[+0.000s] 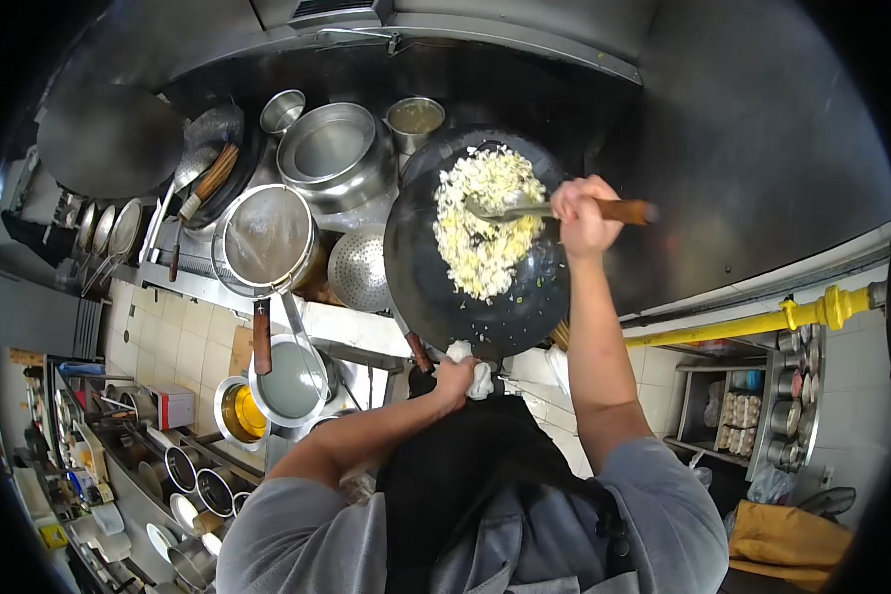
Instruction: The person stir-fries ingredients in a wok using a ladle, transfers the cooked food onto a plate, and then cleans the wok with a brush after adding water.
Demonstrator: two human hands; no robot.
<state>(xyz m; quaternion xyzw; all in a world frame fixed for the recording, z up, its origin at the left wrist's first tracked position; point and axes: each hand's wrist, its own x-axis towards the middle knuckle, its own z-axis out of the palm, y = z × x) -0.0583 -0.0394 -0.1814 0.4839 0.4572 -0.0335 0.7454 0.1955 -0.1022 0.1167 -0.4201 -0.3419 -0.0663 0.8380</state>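
While the right hand (589,213) clenches its fingers round the wooden handle of a metal ladle (515,211), the ladle's head rests among pale white-and-yellow chopped food (485,267) in a big dark wok (416,267). The left hand (450,384) grasps a bunched white cloth (481,381) at the wok's near edge — whether its fingers also close on a wok handle beneath, I cannot tell.

The food lies in a loose heap towards the wok's far side, with small bits scattered on the bare metal nearer the body. The right forearm reaches across the wok's right side and hides part of its rim; the ladle covers a strip of the food.

To the left the space is crowded: a perforated skimmer (359,269) sits just beside the wok, its handle running down near the left hand. Beyond it are a round mesh strainer (267,236), a large metal pot (332,188) and a small metal container (415,117) — this last close to the wok's far left edge. Nearer the body, a bowl of cloudy liquid (289,381) stands beside a bowl of yellow liquid (243,411).
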